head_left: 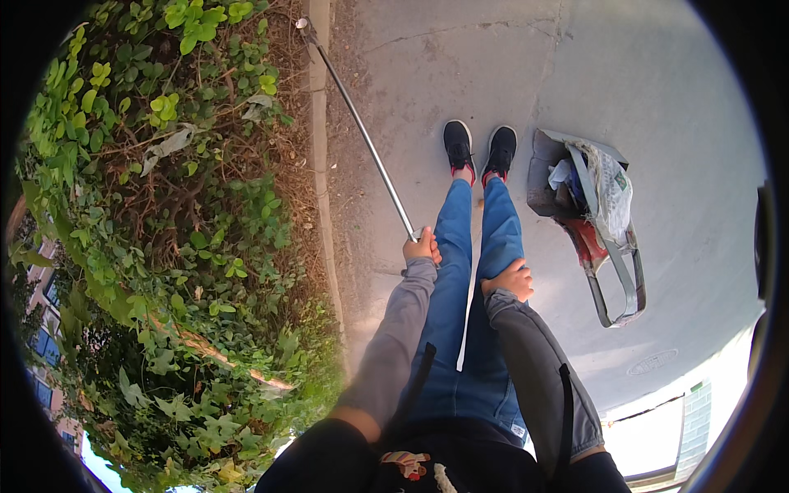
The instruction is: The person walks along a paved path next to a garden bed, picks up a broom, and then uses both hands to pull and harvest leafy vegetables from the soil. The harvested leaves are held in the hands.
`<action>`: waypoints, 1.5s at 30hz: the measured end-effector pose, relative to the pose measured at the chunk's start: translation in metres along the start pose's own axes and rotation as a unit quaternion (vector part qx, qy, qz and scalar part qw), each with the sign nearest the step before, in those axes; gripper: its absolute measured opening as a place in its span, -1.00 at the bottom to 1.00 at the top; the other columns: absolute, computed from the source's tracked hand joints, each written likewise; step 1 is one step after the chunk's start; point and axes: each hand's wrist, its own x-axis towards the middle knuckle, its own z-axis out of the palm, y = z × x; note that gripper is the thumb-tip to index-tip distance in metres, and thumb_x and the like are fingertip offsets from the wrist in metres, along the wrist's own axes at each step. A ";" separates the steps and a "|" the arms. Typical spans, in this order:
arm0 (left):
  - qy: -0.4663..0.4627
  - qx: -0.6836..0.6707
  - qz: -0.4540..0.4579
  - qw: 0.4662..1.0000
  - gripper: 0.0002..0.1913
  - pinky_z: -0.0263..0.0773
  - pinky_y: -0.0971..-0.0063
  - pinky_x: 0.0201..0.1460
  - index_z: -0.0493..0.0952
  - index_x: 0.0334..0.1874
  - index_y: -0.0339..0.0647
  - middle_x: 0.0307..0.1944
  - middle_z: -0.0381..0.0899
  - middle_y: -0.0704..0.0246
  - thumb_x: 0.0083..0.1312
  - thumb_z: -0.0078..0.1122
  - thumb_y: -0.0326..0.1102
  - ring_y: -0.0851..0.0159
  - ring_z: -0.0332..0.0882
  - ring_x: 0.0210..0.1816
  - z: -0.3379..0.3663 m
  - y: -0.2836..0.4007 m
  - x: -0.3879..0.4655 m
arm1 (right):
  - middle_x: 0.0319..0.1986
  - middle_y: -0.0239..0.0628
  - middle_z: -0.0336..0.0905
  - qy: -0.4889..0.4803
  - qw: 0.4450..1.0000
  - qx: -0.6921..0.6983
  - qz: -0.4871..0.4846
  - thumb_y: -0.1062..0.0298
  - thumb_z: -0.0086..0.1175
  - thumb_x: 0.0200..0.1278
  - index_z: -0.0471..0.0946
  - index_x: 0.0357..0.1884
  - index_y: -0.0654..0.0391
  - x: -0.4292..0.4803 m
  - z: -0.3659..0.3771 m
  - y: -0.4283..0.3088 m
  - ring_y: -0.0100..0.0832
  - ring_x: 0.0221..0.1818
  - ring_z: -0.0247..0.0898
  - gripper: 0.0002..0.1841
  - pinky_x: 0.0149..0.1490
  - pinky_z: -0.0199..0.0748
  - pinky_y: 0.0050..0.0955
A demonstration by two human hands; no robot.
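Observation:
My left hand is closed around the handle of a long metal litter picker. The shaft slants away to the upper left. Its far end lies over the concrete kerb, at the edge of the planting bed. A small whitish thing shows at the tip; whether the jaws grip it I cannot tell. My right hand rests on my right leg in blue jeans, fingers curled over the cloth near the knee. To the right stands a worn metal dustpan with litter inside and a clear plastic bag on it.
A low kerb separates grey pavement from dense ivy and shrubs on the left. Dry twigs and dead leaves line the bed's edge. The dustpan's handle frame extends back toward me. A round cover is set in the pavement.

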 end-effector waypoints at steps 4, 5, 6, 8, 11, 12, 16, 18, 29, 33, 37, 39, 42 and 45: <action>-0.026 -0.012 -0.024 0.999 -0.71 -0.02 0.51 -0.80 0.35 -0.51 -0.20 -0.78 0.19 0.45 0.27 0.15 -0.19 0.45 0.06 -0.85 0.006 0.008 -0.002 | -0.01 -0.27 0.33 0.000 1.000 0.002 0.000 -0.18 0.35 -0.31 0.10 0.24 0.08 -0.001 0.000 0.000 -0.29 0.05 0.34 0.04 0.02 0.36 -0.28; -0.031 -0.018 -0.031 0.999 -0.70 -0.04 0.50 -0.82 0.35 -0.51 -0.21 -0.79 0.20 0.45 0.26 0.16 -0.19 0.45 0.05 -0.86 0.007 0.010 -0.002 | -0.01 -0.26 0.33 0.002 1.000 0.006 0.000 -0.18 0.35 -0.31 0.10 0.24 0.08 -0.001 -0.001 0.000 -0.28 0.05 0.34 0.04 0.02 0.36 -0.28; -0.037 -0.023 -0.037 0.998 -0.70 -0.05 0.49 -0.83 0.36 -0.50 -0.22 -0.80 0.20 0.45 0.25 0.17 -0.18 0.46 0.04 -0.87 0.008 0.012 -0.002 | -0.01 -0.26 0.33 -0.002 1.000 0.005 0.000 -0.18 0.36 -0.31 0.10 0.24 0.08 -0.001 -0.001 0.000 -0.28 0.05 0.34 0.04 0.03 0.36 -0.28; -0.052 -0.027 -0.037 0.998 -0.69 -0.06 0.49 -0.82 0.35 -0.51 -0.22 -0.80 0.19 0.45 0.25 0.17 -0.17 0.46 0.03 -0.87 0.009 0.014 -0.002 | 0.00 -0.26 0.32 0.000 1.000 0.010 0.002 -0.18 0.36 -0.31 0.10 0.24 0.08 -0.001 -0.003 0.000 -0.28 0.05 0.34 0.04 0.03 0.36 -0.27; -0.063 -0.020 -0.038 0.997 -0.68 -0.06 0.50 -0.82 0.35 -0.51 -0.22 -0.81 0.17 0.45 0.24 0.18 -0.15 0.47 0.03 -0.87 0.006 0.014 -0.006 | 0.01 -0.26 0.32 -0.004 1.000 0.013 0.000 -0.18 0.36 -0.31 0.10 0.24 0.08 -0.002 -0.005 0.000 -0.28 0.07 0.33 0.04 0.05 0.35 -0.27; -0.070 -0.018 -0.036 0.997 -0.68 -0.06 0.51 -0.82 0.35 -0.51 -0.22 -0.81 0.17 0.45 0.24 0.18 -0.15 0.47 0.03 -0.87 0.004 0.013 -0.008 | 0.01 -0.26 0.32 -0.004 1.000 0.011 -0.003 -0.17 0.36 -0.30 0.10 0.24 0.08 -0.002 -0.006 0.000 -0.27 0.07 0.32 0.04 0.05 0.35 -0.27; -0.053 0.016 -0.049 0.997 -0.68 -0.06 0.53 -0.83 0.35 -0.53 -0.23 -0.82 0.17 0.46 0.26 0.15 -0.17 0.47 0.02 -0.88 -0.021 0.008 -0.025 | -0.01 -0.26 0.32 0.005 1.000 -0.007 -0.016 -0.15 0.31 -0.27 0.09 0.27 0.10 -0.002 -0.005 0.003 -0.29 0.04 0.33 0.02 0.02 0.34 -0.31; -0.057 0.039 -0.047 0.996 -0.69 -0.06 0.54 -0.83 0.35 -0.54 -0.23 -0.82 0.17 0.47 0.27 0.14 -0.18 0.47 0.03 -0.88 -0.042 0.005 -0.035 | -0.02 -0.26 0.32 0.009 0.999 -0.017 -0.025 -0.14 0.28 -0.26 0.09 0.28 0.10 0.001 -0.002 0.005 -0.30 0.02 0.33 0.02 0.00 0.33 -0.34; -0.079 0.197 -0.111 0.971 -0.70 -0.04 0.56 -0.80 0.41 -0.54 -0.22 -0.81 0.20 0.49 0.26 0.17 -0.18 0.50 0.08 -0.85 -0.202 -0.066 -0.103 | -0.02 -0.27 0.33 0.056 0.998 -0.010 -0.007 -0.13 0.36 -0.31 0.17 0.18 0.03 -0.007 0.031 0.009 -0.30 0.04 0.36 -0.05 0.01 0.39 -0.30; -0.067 0.352 -0.065 0.932 -0.69 0.31 0.50 -0.53 0.59 -0.38 -0.25 -0.63 0.49 0.40 0.23 0.15 -0.09 0.44 0.42 -0.57 -0.274 -0.120 -0.116 | 0.02 -0.23 0.33 0.028 0.998 0.056 -0.007 -0.13 0.38 -0.32 0.19 0.17 0.04 -0.020 0.043 0.013 -0.23 0.08 0.35 -0.05 0.07 0.39 -0.24; -0.158 0.496 0.003 0.854 -0.65 0.42 0.42 -0.37 0.59 -0.27 -0.27 -0.48 0.59 0.23 0.26 0.03 -0.07 0.29 0.54 -0.44 -0.351 -0.166 -0.108 | 0.07 -0.17 0.32 0.041 0.994 0.097 -0.019 -0.13 0.39 -0.33 0.20 0.16 0.05 -0.041 0.080 0.010 -0.17 0.12 0.33 -0.04 0.12 0.37 -0.18; -0.150 0.496 0.029 0.855 -0.65 0.37 0.44 -0.48 0.54 -0.35 -0.25 -0.55 0.52 0.26 0.23 0.08 -0.03 0.32 0.47 -0.55 -0.392 -0.195 -0.121 | 0.09 -0.13 0.30 0.052 0.993 0.099 -0.038 -0.14 0.39 -0.34 0.20 0.17 0.06 -0.056 0.114 0.017 -0.13 0.13 0.32 -0.03 0.14 0.36 -0.17; -0.143 0.296 -0.102 0.939 -0.63 0.29 0.48 -0.75 0.46 -0.53 -0.19 -0.78 0.35 0.41 0.19 0.19 0.00 0.40 0.34 -0.78 -0.435 -0.209 -0.123 | 0.10 -0.08 0.28 0.066 0.987 0.121 -0.086 -0.18 0.37 -0.33 0.16 0.21 0.08 -0.056 0.150 0.025 -0.09 0.14 0.30 0.02 0.15 0.35 -0.17; -0.162 0.185 -0.182 0.952 -0.69 0.26 0.50 -0.77 0.43 -0.54 -0.17 -0.78 0.32 0.42 0.24 0.15 -0.09 0.40 0.32 -0.78 -0.467 -0.225 -0.145 | 0.11 -0.05 0.24 0.050 0.977 0.151 -0.145 -0.26 0.33 -0.31 0.06 0.31 0.05 -0.057 0.187 0.043 -0.05 0.16 0.27 0.11 0.17 0.32 -0.14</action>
